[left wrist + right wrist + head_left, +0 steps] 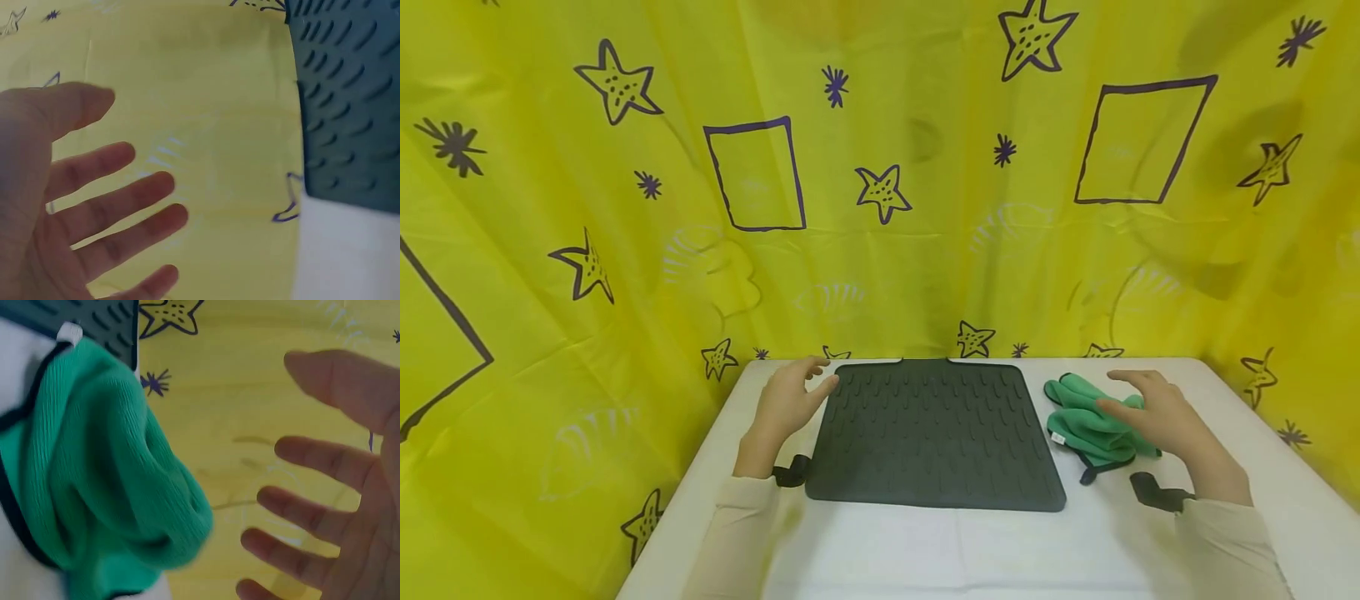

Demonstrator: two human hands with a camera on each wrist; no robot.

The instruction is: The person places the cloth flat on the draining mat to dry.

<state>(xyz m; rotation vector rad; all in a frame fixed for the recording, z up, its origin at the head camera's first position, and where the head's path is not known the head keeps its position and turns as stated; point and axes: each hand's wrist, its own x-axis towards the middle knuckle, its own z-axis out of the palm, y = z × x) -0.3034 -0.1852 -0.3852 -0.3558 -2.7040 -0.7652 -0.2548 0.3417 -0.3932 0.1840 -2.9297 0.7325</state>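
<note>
A dark grey-green mat [936, 442] with raised ridges lies flat on the white table. My left hand [786, 404] hovers by its left edge, fingers spread and holding nothing; in the left wrist view that hand [94, 212] is apart from the mat [350, 112]. To the right of the mat lies a crumpled green cloth [1093, 425] with dark edging and a small white tag. Over the cloth's right side, in the head view, is my right hand [1165, 421]. The right wrist view has a gap between the loosely spread fingers [306, 456] and the cloth [112, 462].
The white table [917, 550] has its far edge against a yellow curtain [880, 275] printed with stars and frames. The curtain also hangs along both sides. A dark strap piece [793, 472] sits at my left wrist, another [1157, 492] at my right.
</note>
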